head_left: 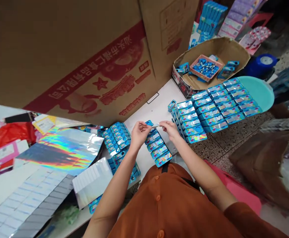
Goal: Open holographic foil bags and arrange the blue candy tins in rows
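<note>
Between my two hands stretches a small thin whitish strip, too small to tell its kind. My left hand pinches one end of it, fingers closed. The other end is in the fingertips of my right hand, also closed. Just below lies a row of small blue boxes with shiny colourful faces, on the white table. Beside my left forearm stands a block of similar blue boxes. To the right of my right hand, more blue boxes are lined up in rows.
A large cardboard carton walls off the far side. At the back right, a cut-down cardboard box holds a pink tray of small blue-and-silver pieces. A turquoise basin sits at right. Holographic sheets and white stacks lie left.
</note>
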Demonstrator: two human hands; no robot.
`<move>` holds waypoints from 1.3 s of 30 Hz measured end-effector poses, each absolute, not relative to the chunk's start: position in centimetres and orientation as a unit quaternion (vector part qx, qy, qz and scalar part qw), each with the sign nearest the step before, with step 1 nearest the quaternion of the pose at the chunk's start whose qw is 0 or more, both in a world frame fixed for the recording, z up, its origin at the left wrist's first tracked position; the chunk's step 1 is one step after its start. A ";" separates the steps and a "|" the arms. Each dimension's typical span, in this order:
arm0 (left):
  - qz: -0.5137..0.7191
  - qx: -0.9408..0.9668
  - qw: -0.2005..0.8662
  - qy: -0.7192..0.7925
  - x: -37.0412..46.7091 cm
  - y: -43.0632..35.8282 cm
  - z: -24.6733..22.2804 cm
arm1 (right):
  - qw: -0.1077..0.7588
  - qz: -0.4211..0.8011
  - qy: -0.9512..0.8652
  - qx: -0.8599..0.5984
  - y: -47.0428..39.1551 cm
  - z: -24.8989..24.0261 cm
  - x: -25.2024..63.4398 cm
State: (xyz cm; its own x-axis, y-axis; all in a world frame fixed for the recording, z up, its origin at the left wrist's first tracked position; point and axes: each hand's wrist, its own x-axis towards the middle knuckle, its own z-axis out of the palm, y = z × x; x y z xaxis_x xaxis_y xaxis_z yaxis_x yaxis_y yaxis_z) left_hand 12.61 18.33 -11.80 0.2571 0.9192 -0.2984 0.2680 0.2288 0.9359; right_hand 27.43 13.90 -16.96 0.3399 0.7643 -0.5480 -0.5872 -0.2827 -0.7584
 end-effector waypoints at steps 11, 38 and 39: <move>0.277 0.543 0.563 0.558 12.0 18.7 -11.4 | 0.579 0.655 0.001 -0.485 14.5 -18.1 27.1; 0.244 0.520 0.550 0.606 12.0 18.5 -11.5 | 0.562 0.672 0.050 -0.481 13.6 -19.7 25.7; 0.250 0.513 0.556 0.604 12.0 18.5 -11.5 | 0.563 0.672 0.054 -0.479 13.6 -19.7 25.7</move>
